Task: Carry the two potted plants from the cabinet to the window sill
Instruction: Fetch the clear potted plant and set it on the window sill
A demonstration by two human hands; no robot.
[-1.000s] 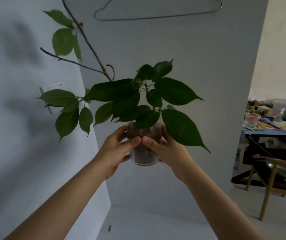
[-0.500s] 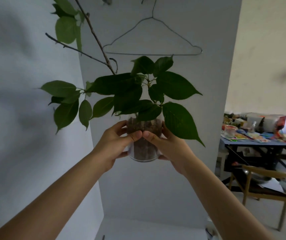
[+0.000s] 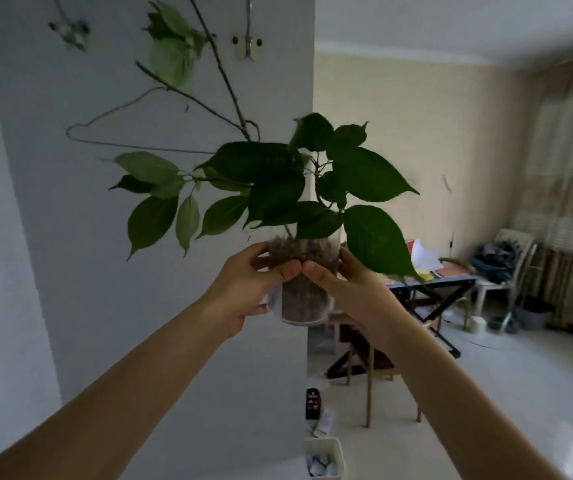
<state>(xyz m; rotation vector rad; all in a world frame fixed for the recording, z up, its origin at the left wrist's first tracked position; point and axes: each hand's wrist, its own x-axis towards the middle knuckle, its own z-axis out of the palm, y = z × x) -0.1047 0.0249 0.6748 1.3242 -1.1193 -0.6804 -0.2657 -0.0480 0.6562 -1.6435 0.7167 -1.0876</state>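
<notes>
A potted plant (image 3: 301, 296) in a clear plastic cup of brown soil is held up at chest height in the middle of the view. Its dark green leaves (image 3: 371, 174) spread wide above the cup, and a thin bare branch rises to the upper left. My left hand (image 3: 243, 289) wraps the cup's left side and my right hand (image 3: 351, 289) wraps its right side, thumbs nearly touching in front. No second pot, cabinet or window sill is visible.
A grey wall (image 3: 87, 271) with a wire hanger (image 3: 122, 133) and hooks fills the left. To the right the room opens: a cluttered blue table (image 3: 430, 282), wooden chairs (image 3: 368, 368), a curtained window (image 3: 565, 174). A remote (image 3: 314, 403) and a white box (image 3: 325, 457) lie below.
The view has swung right, so the wall's edge now sits mid-frame and more of the room shows. Both hands keep the same hold on the pot.
</notes>
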